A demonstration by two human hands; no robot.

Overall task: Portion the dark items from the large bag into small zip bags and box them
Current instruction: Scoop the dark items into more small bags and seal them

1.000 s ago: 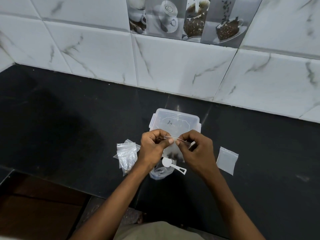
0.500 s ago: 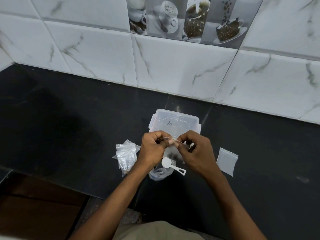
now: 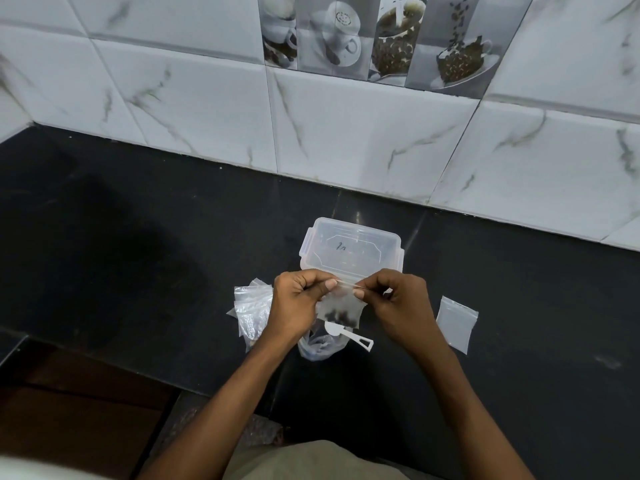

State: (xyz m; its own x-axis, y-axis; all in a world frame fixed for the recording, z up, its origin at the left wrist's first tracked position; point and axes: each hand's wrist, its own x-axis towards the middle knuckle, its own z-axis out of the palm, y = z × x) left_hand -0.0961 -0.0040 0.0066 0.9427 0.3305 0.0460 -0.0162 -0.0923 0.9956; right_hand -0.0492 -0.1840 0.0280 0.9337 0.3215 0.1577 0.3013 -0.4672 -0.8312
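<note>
- Head view, centre of frame: left hand (image 3: 298, 303) and right hand (image 3: 398, 303) hold a small zip bag (image 3: 341, 306) between them, each pinching one end of its top strip with thumb and curled fingers. The strip is pulled into a thin straight line.
- Small zip bag: thin, clear, slightly cloudy film; hangs limp below the strip. Dark items (image 3: 337, 317), small irregular lumps, cluster at its bottom.
- Just above the hands: clear plastic box (image 3: 349, 247), rectangular with rounded corners and clip tabs on its sides; a dark scribble shows through it.
- Below the hands: white plastic scoop (image 3: 348, 334), round bowl, flat handle with a cut-out end, lying on a crumpled clear large bag (image 3: 320, 346).
- Left of the left hand: wrinkled stack of empty zip bags (image 3: 251, 310), glossy.
- Right of centre: one flat zip bag (image 3: 457, 323), apart from the rest.
- All on a smooth black counter (image 3: 138, 271); marbled white tile wall (image 3: 346, 133) across the upper frame.
</note>
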